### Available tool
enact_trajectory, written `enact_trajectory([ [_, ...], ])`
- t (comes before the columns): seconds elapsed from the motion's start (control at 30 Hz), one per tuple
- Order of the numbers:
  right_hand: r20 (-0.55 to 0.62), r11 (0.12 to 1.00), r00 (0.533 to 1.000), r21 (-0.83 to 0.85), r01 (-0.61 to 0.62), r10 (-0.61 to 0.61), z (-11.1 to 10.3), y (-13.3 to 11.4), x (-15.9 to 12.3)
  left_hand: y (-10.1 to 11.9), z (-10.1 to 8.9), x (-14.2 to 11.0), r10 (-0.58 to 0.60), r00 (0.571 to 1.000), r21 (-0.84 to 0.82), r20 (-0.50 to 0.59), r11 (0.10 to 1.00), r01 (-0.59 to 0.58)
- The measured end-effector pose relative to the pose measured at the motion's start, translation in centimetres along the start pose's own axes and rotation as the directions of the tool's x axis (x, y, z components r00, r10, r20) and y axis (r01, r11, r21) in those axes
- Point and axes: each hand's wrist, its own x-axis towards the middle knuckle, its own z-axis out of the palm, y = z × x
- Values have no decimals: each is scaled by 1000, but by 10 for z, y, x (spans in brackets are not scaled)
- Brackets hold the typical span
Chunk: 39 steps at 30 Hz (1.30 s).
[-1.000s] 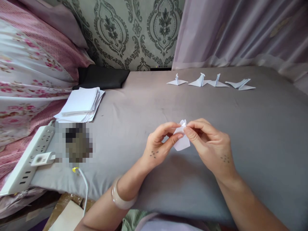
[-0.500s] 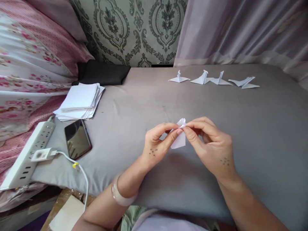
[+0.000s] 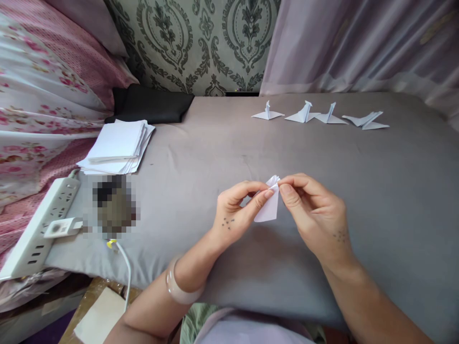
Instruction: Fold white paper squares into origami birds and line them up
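Observation:
A small folded piece of white paper (image 3: 268,210) is held up above the middle of the grey cloth. My left hand (image 3: 238,208) pinches its upper part between thumb and forefinger. The thumb and forefinger of my right hand (image 3: 317,212) are pinched together at the paper's upper right edge, gripping a small bit of it. The lower flap hangs free below my fingertips, while the folds at the top are partly hidden by them. A clear bangle (image 3: 179,286) circles my left wrist.
Several folded paper birds (image 3: 267,113) stand in a row at the back right. Left lie a stack of white paper (image 3: 116,141), a black folded cloth or bag (image 3: 154,105) and a blurred-out object (image 3: 116,205). A power strip (image 3: 39,224) with a white cable (image 3: 125,267) borders the left edge.
My right fingertips have shifted slightly right and up along the paper's edge. More of the paper's right side now shows. My left hand stays almost still.

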Motion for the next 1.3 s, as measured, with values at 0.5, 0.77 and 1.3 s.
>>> enact_trajectory([
  [0.5, 17, 984, 996, 159, -86, 84, 3, 4, -1, -1, 1, 0, -103, 994, -157, 30, 982, 107],
  [0.77, -59, 987, 994, 142, -80, 89, 5, 2, -3, -1, 2, 0, -73, 997, -173, 9, 982, 74],
  [1.3, -61, 999, 998, 17, 37, -36, 3, -1, -1, -4, 1, 0, -41, 999, -96, -10, 995, 39],
])
